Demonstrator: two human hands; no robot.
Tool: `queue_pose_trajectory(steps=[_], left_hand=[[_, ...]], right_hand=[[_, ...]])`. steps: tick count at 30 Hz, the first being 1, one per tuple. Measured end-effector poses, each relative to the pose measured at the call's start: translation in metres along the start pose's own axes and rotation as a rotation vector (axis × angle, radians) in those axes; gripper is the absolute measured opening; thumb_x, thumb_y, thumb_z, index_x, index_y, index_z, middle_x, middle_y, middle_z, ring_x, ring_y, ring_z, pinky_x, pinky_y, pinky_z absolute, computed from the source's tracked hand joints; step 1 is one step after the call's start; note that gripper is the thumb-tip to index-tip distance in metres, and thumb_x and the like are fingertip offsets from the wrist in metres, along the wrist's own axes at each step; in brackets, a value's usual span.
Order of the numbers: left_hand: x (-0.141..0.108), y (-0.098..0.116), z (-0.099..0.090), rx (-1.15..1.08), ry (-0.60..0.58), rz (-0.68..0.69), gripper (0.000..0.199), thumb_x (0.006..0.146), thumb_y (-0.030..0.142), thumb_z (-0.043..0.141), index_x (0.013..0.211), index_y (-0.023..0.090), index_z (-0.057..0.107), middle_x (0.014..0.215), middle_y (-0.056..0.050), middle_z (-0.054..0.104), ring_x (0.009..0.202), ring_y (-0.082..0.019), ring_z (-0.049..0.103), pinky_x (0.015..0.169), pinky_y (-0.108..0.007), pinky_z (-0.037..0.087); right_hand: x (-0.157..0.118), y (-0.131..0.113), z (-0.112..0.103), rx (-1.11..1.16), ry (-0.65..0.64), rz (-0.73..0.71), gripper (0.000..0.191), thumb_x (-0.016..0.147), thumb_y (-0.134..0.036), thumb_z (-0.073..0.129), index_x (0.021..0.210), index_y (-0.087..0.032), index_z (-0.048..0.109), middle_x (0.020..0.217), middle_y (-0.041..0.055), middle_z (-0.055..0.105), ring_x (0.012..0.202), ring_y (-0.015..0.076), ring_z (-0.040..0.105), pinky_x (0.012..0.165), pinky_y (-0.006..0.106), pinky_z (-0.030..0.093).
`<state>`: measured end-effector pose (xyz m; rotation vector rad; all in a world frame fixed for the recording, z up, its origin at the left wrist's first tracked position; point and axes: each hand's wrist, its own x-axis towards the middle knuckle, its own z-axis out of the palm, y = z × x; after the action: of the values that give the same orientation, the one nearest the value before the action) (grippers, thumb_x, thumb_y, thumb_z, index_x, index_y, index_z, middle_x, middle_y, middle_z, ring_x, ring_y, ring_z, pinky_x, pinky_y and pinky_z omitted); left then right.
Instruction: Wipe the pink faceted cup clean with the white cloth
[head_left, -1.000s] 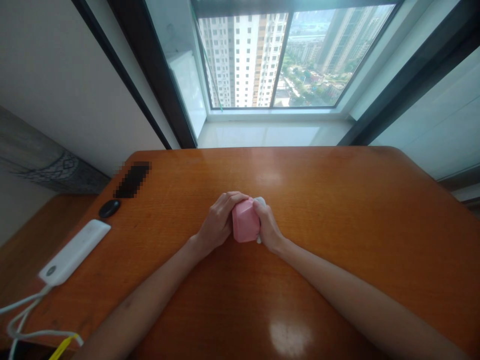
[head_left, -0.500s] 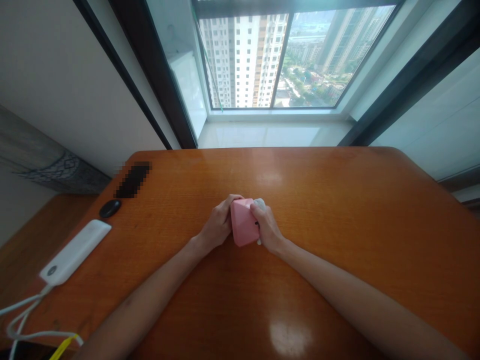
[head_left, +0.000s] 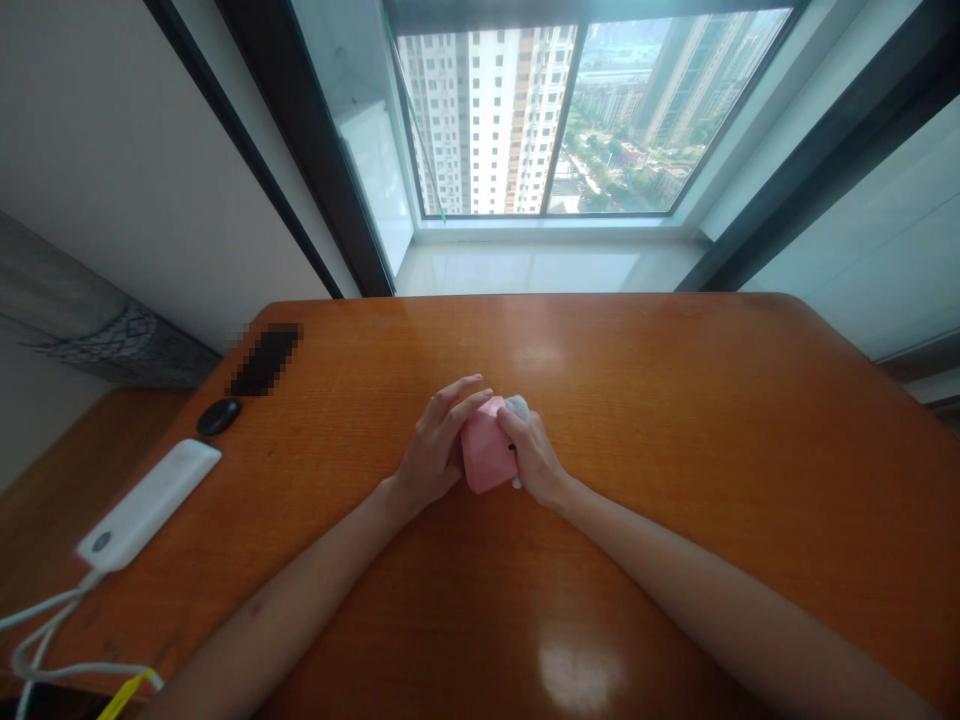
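Observation:
A small pink box-shaped object (head_left: 486, 455) is held above or on the middle of the wooden table; I cannot tell whether it touches the wood. My right hand (head_left: 537, 455) grips its right side, thumb pressed on the near face. A pale grey piece (head_left: 517, 405) pokes out behind that thumb, and a small dark spot shows at the box's right edge. Against the left side lies my left hand (head_left: 433, 445), its fingers spread and raised over the top corner. Its thumb is hidden.
On the table's (head_left: 675, 420) left side are a white power strip (head_left: 154, 505) with cables, a black oval object (head_left: 218, 417) and a blurred-out dark rectangle (head_left: 265, 360). A yellow strip (head_left: 126, 697) lies at the lower left. A window stands beyond the far edge.
My left fingers have lifted and spread from the top of the pink box. My right hand keeps its hold, and the box has barely moved.

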<state>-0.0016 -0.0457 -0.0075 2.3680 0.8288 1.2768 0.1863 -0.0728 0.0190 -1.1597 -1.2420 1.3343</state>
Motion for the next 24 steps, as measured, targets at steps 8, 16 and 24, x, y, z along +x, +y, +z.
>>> queue_pose_trajectory(steps=[8,16,24], left_hand=[[0.006,0.002,-0.001,0.085,-0.018,0.158,0.059,0.111,0.027,0.058,0.167,0.03,0.042,0.166,-0.018,0.05,0.157,-0.033,0.05,0.127,-0.055,0.05],[0.008,0.005,-0.003,0.031,-0.058,0.1,0.056,0.108,0.027,0.063,0.162,0.028,0.046,0.153,-0.016,0.061,0.143,-0.03,0.063,0.119,-0.048,0.058],[0.011,0.008,-0.004,-0.061,-0.091,0.027,0.056,0.104,0.021,0.063,0.157,0.028,0.049,0.15,-0.015,0.059,0.142,-0.03,0.061,0.121,-0.047,0.054]], right_hand=[[0.001,0.009,-0.001,0.017,0.018,0.051,0.061,0.099,-0.081,0.047,0.078,-0.023,0.052,0.054,-0.0046,0.048,0.044,0.0117,0.043,0.039,0.024,0.032],[0.002,0.013,0.001,0.015,0.048,0.092,0.069,0.095,-0.089,0.042,0.071,-0.025,0.046,0.05,-0.003,0.047,0.04,0.0117,0.04,0.035,0.024,0.028],[0.004,0.023,-0.002,0.026,0.066,0.029,0.061,0.097,-0.08,0.053,0.078,-0.023,0.05,0.064,-0.0042,0.044,0.052,0.0112,0.04,0.043,0.024,0.029]])
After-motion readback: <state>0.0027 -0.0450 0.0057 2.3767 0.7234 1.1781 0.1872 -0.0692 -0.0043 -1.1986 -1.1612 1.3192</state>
